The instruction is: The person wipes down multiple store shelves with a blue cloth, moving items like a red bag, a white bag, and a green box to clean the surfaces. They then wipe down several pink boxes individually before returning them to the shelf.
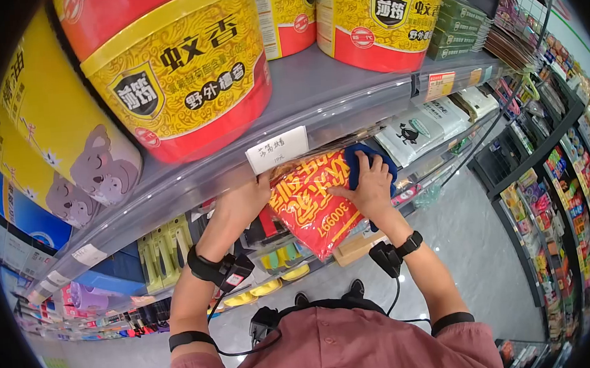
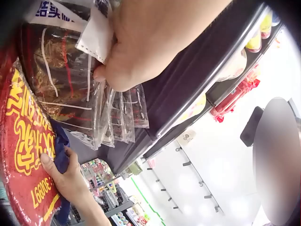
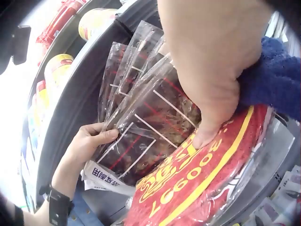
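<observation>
In the head view my right hand (image 1: 374, 182) holds a red package (image 1: 320, 206) in clear plastic, printed with large yellow characters and "300997". Its thumb lies on the red face, and a navy cloth (image 3: 277, 77) shows under the same hand. My left hand (image 2: 141, 52) pinches the edge of a clear plastic packet (image 2: 61, 84) between thumb and fingers. Dark contents with white and red lines show through it. Several similar packets (image 3: 129, 70) fan out behind, under the shelf. The red package overlaps their lower part in the right wrist view.
Above my hands a grey shelf (image 1: 328, 72) carries yellow and red tubs (image 1: 185, 75), with a handwritten price tag (image 1: 277, 150) on its front. White packages (image 1: 421, 131) lie to the right. Yellow-green packaged items (image 1: 166, 251) hang at lower left. Another stocked rack (image 1: 548, 187) stands across the aisle.
</observation>
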Available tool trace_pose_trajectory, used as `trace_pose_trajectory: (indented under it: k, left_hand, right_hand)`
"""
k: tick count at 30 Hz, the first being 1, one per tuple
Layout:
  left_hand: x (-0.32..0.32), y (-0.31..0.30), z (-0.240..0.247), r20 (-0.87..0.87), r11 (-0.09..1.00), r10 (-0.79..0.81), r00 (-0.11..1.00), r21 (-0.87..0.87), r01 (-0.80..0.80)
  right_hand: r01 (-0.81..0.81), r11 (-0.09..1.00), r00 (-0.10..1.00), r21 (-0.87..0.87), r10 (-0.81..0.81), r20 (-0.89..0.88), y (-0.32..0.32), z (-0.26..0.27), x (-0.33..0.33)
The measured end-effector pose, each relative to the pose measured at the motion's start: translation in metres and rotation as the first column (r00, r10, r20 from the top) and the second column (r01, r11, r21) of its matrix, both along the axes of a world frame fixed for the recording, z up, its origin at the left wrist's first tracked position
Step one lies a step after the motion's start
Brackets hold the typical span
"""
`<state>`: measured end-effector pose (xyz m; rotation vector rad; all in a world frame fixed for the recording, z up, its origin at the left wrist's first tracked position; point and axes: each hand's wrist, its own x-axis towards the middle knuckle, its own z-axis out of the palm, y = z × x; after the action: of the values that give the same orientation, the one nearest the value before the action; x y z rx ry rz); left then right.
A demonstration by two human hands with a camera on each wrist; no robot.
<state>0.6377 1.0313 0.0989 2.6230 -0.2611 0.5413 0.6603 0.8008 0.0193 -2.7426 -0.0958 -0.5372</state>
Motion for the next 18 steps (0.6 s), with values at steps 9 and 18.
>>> trace_pose_trajectory:
  k: [9, 18]
  left_hand:
    - [0.022, 0.05, -0.017, 0.21, 0.987, -0.162, 0.964, 0.018, 0.162]
    - [0.017, 0.044, -0.008, 0.17, 0.983, -0.153, 0.974, 0.125, 0.133]
  right_hand:
    - [0.063, 0.995, 0.998, -0.073, -0.064, 0.0, 0.015, 0.009, 0.023]
    - [-0.114, 0.977, 0.976, 0.18, 0.077, 0.204, 0.014, -0.028, 0.084]
